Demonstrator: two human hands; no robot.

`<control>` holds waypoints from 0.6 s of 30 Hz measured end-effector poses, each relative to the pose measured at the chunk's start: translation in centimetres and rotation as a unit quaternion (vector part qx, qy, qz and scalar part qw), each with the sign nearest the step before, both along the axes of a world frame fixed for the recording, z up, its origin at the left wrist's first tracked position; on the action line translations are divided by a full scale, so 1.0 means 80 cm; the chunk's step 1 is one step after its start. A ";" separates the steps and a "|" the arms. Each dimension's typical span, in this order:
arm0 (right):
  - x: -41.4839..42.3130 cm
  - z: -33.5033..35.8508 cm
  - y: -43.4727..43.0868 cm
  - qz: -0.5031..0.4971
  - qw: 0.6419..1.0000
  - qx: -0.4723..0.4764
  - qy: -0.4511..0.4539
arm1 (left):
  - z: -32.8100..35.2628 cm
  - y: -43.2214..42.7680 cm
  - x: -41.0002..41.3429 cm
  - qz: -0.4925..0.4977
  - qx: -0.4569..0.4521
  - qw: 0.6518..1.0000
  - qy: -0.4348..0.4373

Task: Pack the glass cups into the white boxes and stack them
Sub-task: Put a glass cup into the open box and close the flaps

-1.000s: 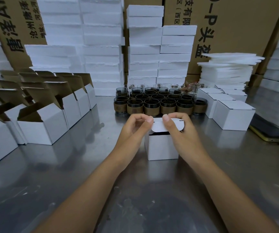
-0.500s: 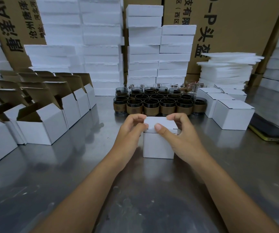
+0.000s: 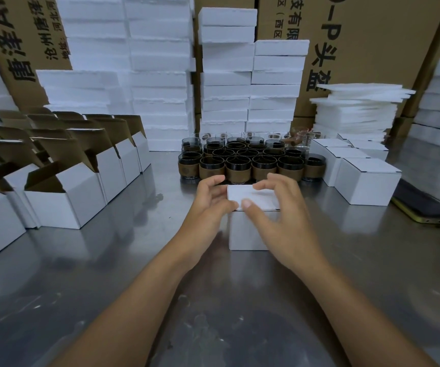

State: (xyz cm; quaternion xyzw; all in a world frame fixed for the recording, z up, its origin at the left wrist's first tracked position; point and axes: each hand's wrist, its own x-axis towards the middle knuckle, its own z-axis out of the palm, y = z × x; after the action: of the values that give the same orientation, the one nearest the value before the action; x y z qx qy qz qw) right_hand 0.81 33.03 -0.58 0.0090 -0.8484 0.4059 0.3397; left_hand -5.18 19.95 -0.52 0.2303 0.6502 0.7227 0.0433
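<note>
A small white box point(image 3: 248, 230) stands on the steel table point(image 3: 134, 260) in front of me, its lid folded down flat. My left hand point(image 3: 211, 205) grips its left top edge, thumb on the near corner. My right hand point(image 3: 279, 215) wraps its right side, thumb pressing on the lid, fingers curled over the far edge. Behind the box stand several dark glass cups point(image 3: 240, 160) with brown sleeves, packed in rows. The box's inside is hidden.
Several open white boxes point(image 3: 65, 192) with raised brown flaps line the left. Closed white boxes point(image 3: 367, 181) sit at the right, a phone point(image 3: 425, 207) beside them. White foam stacks point(image 3: 226, 75) and brown cartons point(image 3: 372, 35) fill the back.
The lid flap, held up a second ago, has been folded down and tucked shut. Both hands have spread from the flap to the box's sides.
</note>
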 end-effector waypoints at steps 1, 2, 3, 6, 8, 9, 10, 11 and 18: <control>0.003 -0.001 -0.002 0.002 1.000 0.027 -0.002 | 0.000 0.000 0.000 -0.004 0.006 1.000 -0.007; 0.005 0.000 -0.003 0.006 0.999 0.035 -0.011 | 0.000 0.000 0.000 -0.005 0.014 1.000 -0.017; 0.007 0.001 -0.003 0.011 0.999 0.032 -0.024 | 0.000 0.000 -0.001 -0.006 0.022 0.999 -0.027; 0.012 -0.001 -0.002 -0.003 0.997 0.054 -0.048 | -0.001 0.000 -0.003 -0.013 0.027 0.999 -0.040; 0.012 -0.002 -0.003 -0.022 0.997 0.061 -0.048 | -0.003 0.000 -0.004 -0.020 0.027 0.999 -0.040; 0.011 -0.003 -0.004 -0.028 0.997 0.053 -0.047 | -0.003 0.000 -0.004 -0.021 0.028 0.999 -0.041; 0.011 -0.004 -0.005 -0.033 0.998 0.041 -0.047 | -0.003 0.000 -0.003 -0.020 0.029 0.998 -0.042; 0.010 -0.005 -0.005 -0.041 0.998 0.030 -0.047 | -0.003 0.000 -0.003 -0.018 0.031 0.998 -0.043; 0.021 -0.005 0.033 -0.136 0.986 0.050 -0.084 | -0.005 -0.005 -0.006 0.003 0.025 0.998 -0.059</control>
State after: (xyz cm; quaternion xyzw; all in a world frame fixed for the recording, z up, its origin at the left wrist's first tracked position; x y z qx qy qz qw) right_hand 2.50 35.64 -0.98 -0.1229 -0.8866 0.3121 0.3186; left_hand -5.66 19.58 -0.90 0.1859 0.6287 0.7514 0.0738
